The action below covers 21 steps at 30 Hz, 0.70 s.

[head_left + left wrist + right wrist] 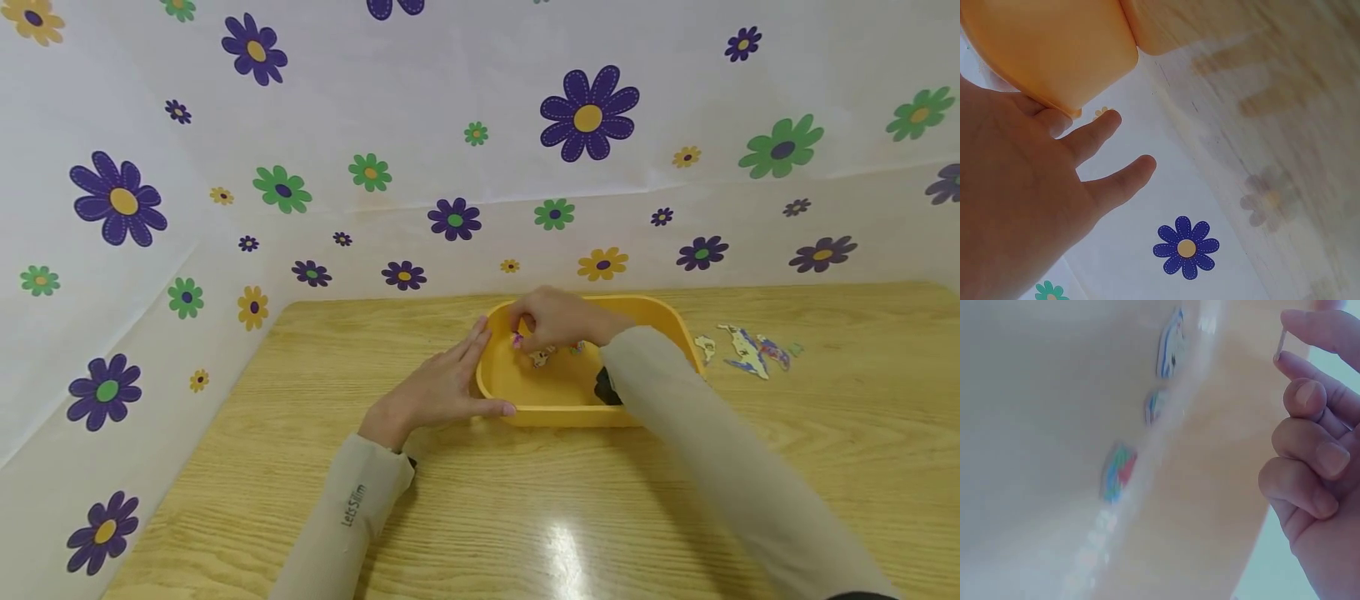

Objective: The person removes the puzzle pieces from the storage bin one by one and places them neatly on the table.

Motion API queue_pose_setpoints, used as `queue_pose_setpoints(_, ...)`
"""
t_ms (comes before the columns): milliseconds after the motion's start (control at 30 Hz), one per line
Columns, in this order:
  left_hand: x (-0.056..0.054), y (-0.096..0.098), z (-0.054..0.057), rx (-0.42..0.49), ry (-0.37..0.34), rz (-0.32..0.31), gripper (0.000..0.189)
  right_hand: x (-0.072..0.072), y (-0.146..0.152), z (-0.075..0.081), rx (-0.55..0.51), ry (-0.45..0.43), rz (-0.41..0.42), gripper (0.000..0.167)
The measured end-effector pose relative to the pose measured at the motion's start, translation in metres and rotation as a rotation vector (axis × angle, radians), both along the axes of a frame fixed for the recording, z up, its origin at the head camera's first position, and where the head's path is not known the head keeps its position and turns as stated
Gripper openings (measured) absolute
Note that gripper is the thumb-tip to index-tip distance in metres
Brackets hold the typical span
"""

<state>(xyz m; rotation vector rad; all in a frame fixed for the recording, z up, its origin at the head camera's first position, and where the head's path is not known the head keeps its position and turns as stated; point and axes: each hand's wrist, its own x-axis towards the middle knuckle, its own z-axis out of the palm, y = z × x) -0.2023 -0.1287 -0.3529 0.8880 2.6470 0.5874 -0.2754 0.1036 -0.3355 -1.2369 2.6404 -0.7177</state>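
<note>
Thin, flat pink-marked piece (517, 340), inside the rounded yellow plastic tub (562, 417): right hand (558, 316) pinches its edges, perhaps for control; left hand (438, 387), fingers straight, touches the tub's left end, seemingly to steady it.

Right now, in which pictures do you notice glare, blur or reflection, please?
Head view: a white glare patch on the wooden table near the bottom; left wrist view: dim, blurred reflections of the left hand in the table; right wrist view: the small flat pieces look softer than the right hand.
</note>
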Motion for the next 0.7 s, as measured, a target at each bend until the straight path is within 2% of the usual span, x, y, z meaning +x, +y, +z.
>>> queue_pose_setpoints(200,0.0,0.001,-0.001,-0.006,0.0,0.006,0.114,0.0,0.019,0.006,0.025,-0.008,-0.049,0.022)
queue_pose_setpoints(433,-0.001,0.001,0.0,-0.005,-0.001,0.011,0.116,0.005,0.037,0.021,0.035,-0.056,-0.109,0.019)
queue_pose_setpoints(700,-0.001,0.001,0.0,0.0,-0.017,0.018,0.118,0.013,0.054,0.032,0.028,0.006,-0.122,0.017)
